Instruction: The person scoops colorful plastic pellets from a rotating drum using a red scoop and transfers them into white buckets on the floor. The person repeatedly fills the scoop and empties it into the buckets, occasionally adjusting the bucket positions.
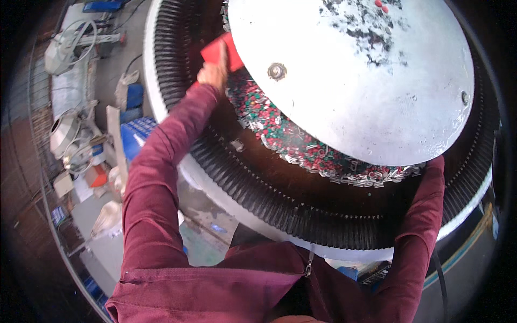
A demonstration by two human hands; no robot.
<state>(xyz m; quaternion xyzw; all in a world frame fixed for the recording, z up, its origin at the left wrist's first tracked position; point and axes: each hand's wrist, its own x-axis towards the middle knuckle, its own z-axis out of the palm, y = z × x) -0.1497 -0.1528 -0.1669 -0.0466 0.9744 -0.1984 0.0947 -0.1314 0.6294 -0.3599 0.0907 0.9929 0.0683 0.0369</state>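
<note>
My left hand is closed on a red flat-sided piece, perhaps a scoop, partly smeared by motion. It is over the left inner side of a large round bowl with a black ribbed wall. Beside it lies a curved band of small loose pieces, red, green and silvery. A big white disc covers much of the bowl and hides part of the band. My right arm reaches to the disc's lower right edge, where the hand is hidden behind or under it.
Dark smears and a few red bits mark the disc's top. To the left are a grey machine part with a looped hose, a blue sack and an orange-red box. The bowl's white rim curves close before my body.
</note>
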